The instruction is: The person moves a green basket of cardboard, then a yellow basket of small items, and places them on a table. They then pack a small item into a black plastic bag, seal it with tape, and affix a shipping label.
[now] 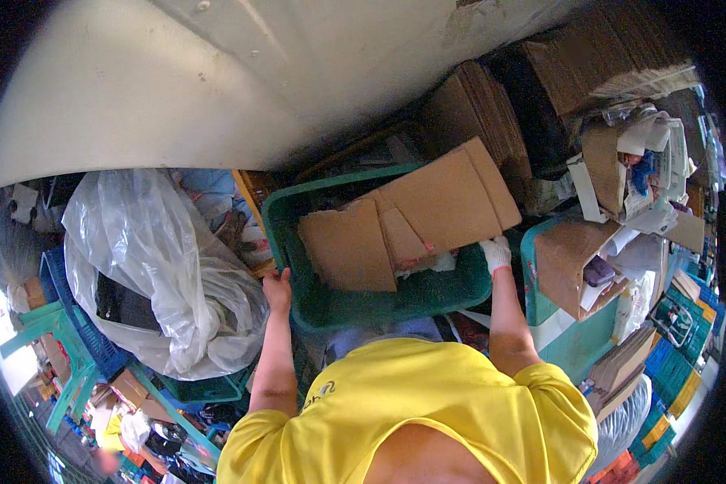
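Note:
A deep green plastic bin (355, 310) is in front of me with a piece of brown cardboard (436, 208) lying across it. The cardboard is folded and torn, and its right end sticks up over the bin's far right rim. My bare left hand (277, 289) is closed at the bin's left side, by the rim. At the right end my right hand (497, 253), in a white glove, grips the bin's edge just below the cardboard; its fingertips are partly hidden. Some pale scraps (442, 262) show beneath the cardboard inside the bin.
Left of the bin a large clear plastic bag (161, 266) bulges over dark contents. A cardboard box (577, 262) of paper waste stands right, with stacked flat cardboard (480, 109) behind. A pale metal panel (177, 89) overhangs the far side. Another person (121, 431) is at lower left.

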Available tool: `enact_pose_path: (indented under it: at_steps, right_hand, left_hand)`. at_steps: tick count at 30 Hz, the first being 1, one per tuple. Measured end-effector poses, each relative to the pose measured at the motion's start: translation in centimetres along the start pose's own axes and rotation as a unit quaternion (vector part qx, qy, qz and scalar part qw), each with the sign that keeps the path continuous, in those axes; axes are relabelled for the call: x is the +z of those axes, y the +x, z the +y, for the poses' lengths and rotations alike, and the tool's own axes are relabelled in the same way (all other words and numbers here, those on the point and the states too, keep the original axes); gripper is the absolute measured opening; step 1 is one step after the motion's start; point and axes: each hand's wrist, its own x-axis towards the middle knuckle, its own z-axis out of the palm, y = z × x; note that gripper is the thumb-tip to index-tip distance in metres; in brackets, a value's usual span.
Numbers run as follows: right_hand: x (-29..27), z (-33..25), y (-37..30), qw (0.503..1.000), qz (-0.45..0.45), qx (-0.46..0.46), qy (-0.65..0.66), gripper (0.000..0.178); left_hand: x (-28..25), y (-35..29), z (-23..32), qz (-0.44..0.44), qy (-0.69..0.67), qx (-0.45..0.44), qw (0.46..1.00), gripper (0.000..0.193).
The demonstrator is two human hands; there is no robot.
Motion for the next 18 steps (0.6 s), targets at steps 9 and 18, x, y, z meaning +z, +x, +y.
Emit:
enact_pose_path:
  at_steps: [9, 18]
  right_hand:
    - [0.3, 2.9, -14.7, 0.939, 0.086, 0.183, 0.277, 0.02]
    - [5.9, 12.7, -17.2, 0.943, 0.079, 0.207, 0.248, 0.027]
  left_hand:
    - [0.5, 1.8, 3.8, -0.115, -0.021, 0.168, 0.979, 0.034]
    - [7.0, 7.3, 16.1, -0.176, 0.131, 0.225, 0.949, 0.044]
